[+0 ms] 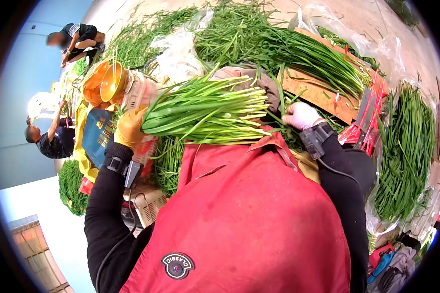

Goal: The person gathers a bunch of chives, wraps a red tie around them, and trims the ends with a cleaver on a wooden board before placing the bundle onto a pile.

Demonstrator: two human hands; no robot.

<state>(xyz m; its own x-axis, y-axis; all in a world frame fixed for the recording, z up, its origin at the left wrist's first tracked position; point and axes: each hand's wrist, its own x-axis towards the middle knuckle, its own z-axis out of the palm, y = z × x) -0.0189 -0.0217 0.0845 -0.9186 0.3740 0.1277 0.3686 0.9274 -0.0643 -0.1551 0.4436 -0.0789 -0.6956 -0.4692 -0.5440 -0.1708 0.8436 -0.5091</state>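
My left hand (130,129), in an orange glove, is closed round the leafy end of a bunch of garlic chives (210,111). The pale cut stems point right, across the top of a red apron (259,205). In a white glove, my right hand (300,116) is apart from the bunch, its fingers pinched together. Loose green leaves lie by its fingertips; whether any are gripped I cannot make out. Beyond it, another pile of chives (322,61) rests on a wooden board (313,95).
Red strips (374,105) and a grey blade-like piece (364,115) lie at the board's right end. More chives (406,156) fill plastic at far right. An orange bowl (113,82) stands on the left. Two people (51,139) are at the far left.
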